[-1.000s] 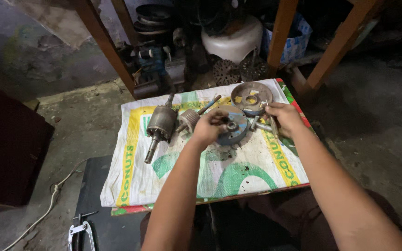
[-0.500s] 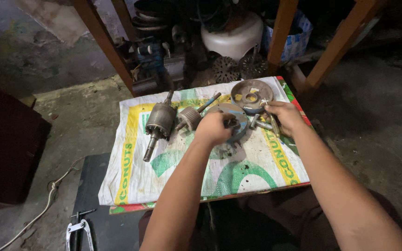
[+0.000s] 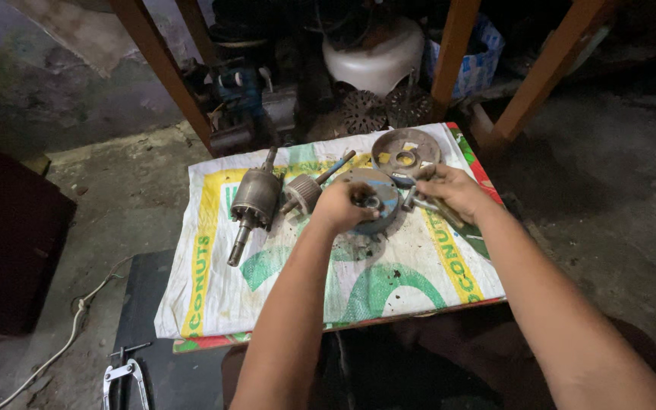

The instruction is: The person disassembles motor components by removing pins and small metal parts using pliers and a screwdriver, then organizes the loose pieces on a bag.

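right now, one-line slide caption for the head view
Left hand steadies a round metal housing on a printed sack while right hand works a tool, motor rotor alongside.

The left hand [image 3: 341,206] covers the near-left part of the round grey housing [image 3: 377,199], so what its fingers pinch at the hub cannot be made out. The right hand [image 3: 453,191] hides most of the metal tool [image 3: 419,203] it grips. The puller [image 3: 124,380] on the floor is cut off by the bottom edge. Both forearms run out of frame below.
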